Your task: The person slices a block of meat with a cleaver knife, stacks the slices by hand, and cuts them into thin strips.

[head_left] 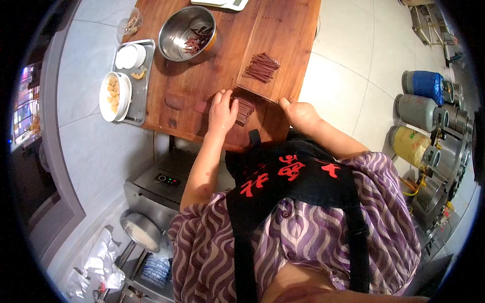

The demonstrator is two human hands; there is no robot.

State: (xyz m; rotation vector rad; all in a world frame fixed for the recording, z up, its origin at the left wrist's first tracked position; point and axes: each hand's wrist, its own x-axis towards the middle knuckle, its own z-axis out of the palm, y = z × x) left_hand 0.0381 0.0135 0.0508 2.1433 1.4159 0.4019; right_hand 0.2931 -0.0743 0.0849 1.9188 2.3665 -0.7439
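Note:
My left hand (222, 112) lies over a dark red-brown block cut into thin slices (243, 111), its fingers bent and resting on them. My right hand (301, 116) is closed at the table's right side, gripping what looks like a knife (256, 96). The blade shows nearly edge-on as a thin dark line just beyond the slices; the handle is hidden in the fist. Past the blade lies a pile of dark red strips (261, 67). Left of my left hand are a small reddish piece (201, 107) and a dark brown block (174, 102).
A steel bowl (171, 38) with dark strips stands on the wooden table (227, 50), near a white scale (222, 4). At left, a metal tray (139, 111) carries white dishes. Gas cylinders (415, 108) line the right; a metal appliance (166, 174) stands below the table's front edge.

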